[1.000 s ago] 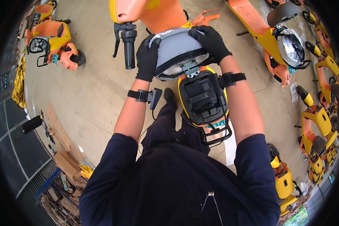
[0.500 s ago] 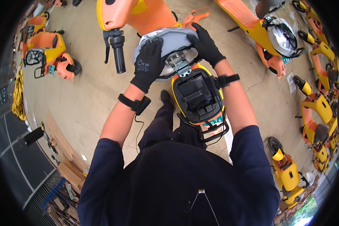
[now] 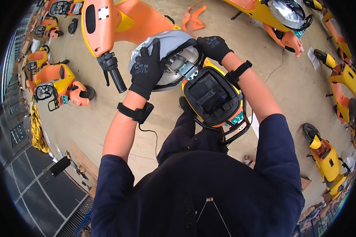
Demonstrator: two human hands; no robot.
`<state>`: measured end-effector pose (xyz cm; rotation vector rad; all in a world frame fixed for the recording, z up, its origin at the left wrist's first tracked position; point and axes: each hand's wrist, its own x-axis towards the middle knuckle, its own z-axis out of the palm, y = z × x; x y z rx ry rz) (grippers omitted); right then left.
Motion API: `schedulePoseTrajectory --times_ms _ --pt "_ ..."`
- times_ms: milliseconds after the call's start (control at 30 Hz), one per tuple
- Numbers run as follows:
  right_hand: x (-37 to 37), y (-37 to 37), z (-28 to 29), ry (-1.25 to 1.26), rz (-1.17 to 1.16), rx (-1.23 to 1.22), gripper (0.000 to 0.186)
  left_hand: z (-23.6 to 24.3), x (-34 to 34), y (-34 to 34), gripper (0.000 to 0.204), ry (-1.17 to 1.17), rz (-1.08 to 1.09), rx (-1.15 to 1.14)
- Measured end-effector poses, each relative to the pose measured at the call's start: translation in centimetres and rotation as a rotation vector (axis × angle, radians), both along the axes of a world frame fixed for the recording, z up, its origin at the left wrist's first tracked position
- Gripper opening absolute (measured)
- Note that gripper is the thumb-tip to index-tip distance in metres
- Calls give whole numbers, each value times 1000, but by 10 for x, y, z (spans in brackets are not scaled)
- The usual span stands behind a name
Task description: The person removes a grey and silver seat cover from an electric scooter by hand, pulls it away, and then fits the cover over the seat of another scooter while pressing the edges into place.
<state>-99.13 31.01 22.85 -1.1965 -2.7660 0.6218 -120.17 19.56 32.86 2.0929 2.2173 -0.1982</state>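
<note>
Both your forearms reach up & fwd, elbows bent outward. Your L hand [image 3: 147, 71], gloved black, lies on the L side of the grey cover [image 3: 173, 41], back of hand toward you, fingers spread; can't tell if it's gripping. Your R hand [image 3: 214, 47], gloved too, curls on the cover's R edge, grasping it. Cover is over the tipped-up seat [image 3: 192, 54], dead ahead of you.

Around, biggest first: orange/yellow scooter [image 3: 136, 23] in front, another scooter [image 3: 259, 12] upper R, yellow scooter [image 3: 328, 164] lower R, parked scooter [image 3: 58, 85] well off L. Open compartment [image 3: 211, 94] sits under the seat, close to your R wrist. Then loose orange panel [image 3: 194, 20] on floor past the seat, black handlebar grip [image 3: 116, 79] near your L hand, metal hinge [image 3: 188, 71] b/w seat & compartment.
</note>
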Motion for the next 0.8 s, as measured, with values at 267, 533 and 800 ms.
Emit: schedulePoseTrajectory --times_ms 267,533,800 --pt "16 12 -14 33 91 -12 22 -4 -12 5 64 -101 -67 90" --pt "-1 -18 -16 115 5 -36 14 1 -11 10 72 -159 0 46" --pt "4 -24 -34 42 -292 -116 25 -2 -10 5 76 -85 -57 72"
